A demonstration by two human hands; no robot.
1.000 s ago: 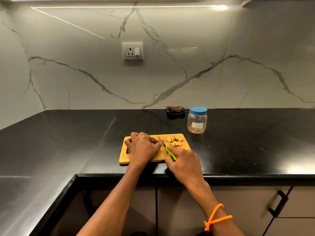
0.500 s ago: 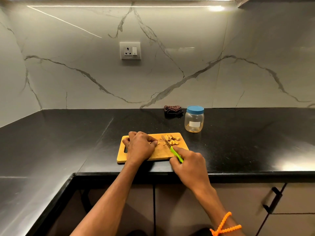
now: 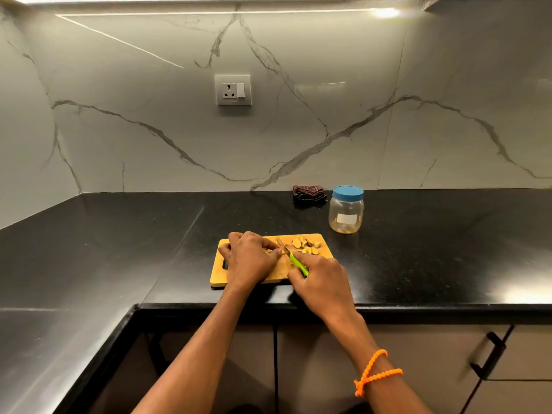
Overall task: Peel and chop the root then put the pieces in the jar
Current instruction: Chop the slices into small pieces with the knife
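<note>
Left hand (image 3: pixel 252 256) curled knuckles-up on cutting board (image 3: pixel 219 271), pinning what's left of the root (image 3: pixel 268 250); only a sliver of root visible at fingertips, rest hidden under hand. Right hand (image 3: pixel 321 277) wrapped round green handle of knife (image 3: pixel 291 257), blade angled up-left, sitting just beside left fingertips. Mid-chop, judging by pose. Cut pieces (image 3: pixel 306 245) piled at far right of board, just past blade. Some look brownish, can't tell if skin or shadow. Jar (image 3: pixel 346 210) upright on tabletop (image 3: pixel 119 249) beyond board's far right corner, blue lid on, a few bits at bottom. Dark folded cloth (image 3: pixel 309 194) left of jar against wall. Wall socket (image 3: pixel 233 90) above.

Risks: remaining root small, so blade very near fingers; slip likely to nick fingertips. Short stub could roll under pressure. Board near tabletop's front edge; hard downward push might shift it. Jar lid not yet off, so needs opening before transfer. Loose pieces near board's rim could scatter onto tabletop when swept.
</note>
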